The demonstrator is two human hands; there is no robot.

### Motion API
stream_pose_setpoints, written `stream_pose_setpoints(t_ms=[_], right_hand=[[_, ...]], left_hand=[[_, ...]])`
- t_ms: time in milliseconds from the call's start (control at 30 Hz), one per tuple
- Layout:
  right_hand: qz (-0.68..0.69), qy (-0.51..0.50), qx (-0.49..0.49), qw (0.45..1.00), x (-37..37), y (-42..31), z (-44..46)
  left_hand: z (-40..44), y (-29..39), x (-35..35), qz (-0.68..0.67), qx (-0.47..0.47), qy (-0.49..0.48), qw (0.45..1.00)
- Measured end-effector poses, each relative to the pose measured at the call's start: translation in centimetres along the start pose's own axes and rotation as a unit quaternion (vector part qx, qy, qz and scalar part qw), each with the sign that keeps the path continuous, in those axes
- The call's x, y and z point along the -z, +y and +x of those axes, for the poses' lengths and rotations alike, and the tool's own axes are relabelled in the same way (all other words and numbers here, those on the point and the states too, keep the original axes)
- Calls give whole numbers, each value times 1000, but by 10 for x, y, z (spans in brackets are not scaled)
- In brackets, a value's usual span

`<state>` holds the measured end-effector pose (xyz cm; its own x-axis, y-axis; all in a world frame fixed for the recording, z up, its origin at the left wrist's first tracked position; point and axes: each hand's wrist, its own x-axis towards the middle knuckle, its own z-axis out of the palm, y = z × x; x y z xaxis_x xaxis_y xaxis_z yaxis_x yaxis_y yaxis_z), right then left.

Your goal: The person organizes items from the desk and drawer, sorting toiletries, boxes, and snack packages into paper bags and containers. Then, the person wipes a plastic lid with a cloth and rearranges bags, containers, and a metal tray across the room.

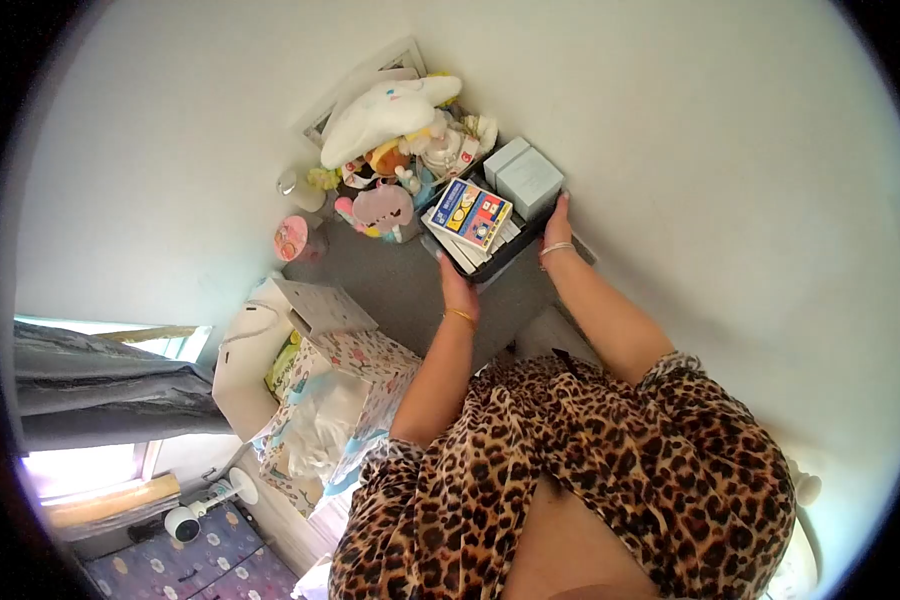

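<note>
A black storage bin (517, 246) is between my two hands, over the grey tabletop. My left hand (457, 287) grips its near left corner, with the fingers partly hidden against the side. On the right end, my right hand (558, 226) is wrapped round the bin's edge. Inside lie a small printed box (471, 213) in blue, yellow and red, several white flat items (457, 252) under it, and a pale grey-blue box (530, 178) at the far right. Plush toys, one a grey plush (383, 208), sit close to the bin's left side.
A large white plush (385, 118) tops the toy pile by the wall. A pink-lidded jar (292, 238) and a white bottle (301, 190) stand left on the grey tabletop (370, 270). Patterned paper bags (365, 365) hold plastic bags. Dark curtains (115, 385) hang at far left.
</note>
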<state>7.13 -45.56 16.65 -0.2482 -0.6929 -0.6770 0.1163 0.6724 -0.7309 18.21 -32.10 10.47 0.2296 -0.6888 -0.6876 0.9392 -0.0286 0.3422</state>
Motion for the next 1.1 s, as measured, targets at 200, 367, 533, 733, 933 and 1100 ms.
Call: stream_pose_setpoints(t_ms=[200, 367, 533, 733, 933, 1100], right_hand=[[0, -60, 2, 998, 10, 32, 45], [-78, -40, -24, 996, 20, 14, 50], [-275, -24, 178, 945, 59, 2, -1], [-515, -276, 688, 430, 6, -34, -83], [-740, -260, 560, 268, -30, -17, -41], [-805, -141, 497, 292, -53, 15, -53]], left_hand=[[-5, -3, 3, -12, 8, 26, 1000], [22, -2, 25, 88, 68, 6, 994], [-40, 5, 29, 109, 21, 69, 991], [-202, -58, 106, 191, -7, 168, 967], [-360, -144, 190, 93, 58, 376, 920], [-453, -144, 238, -31, 54, 476, 877]])
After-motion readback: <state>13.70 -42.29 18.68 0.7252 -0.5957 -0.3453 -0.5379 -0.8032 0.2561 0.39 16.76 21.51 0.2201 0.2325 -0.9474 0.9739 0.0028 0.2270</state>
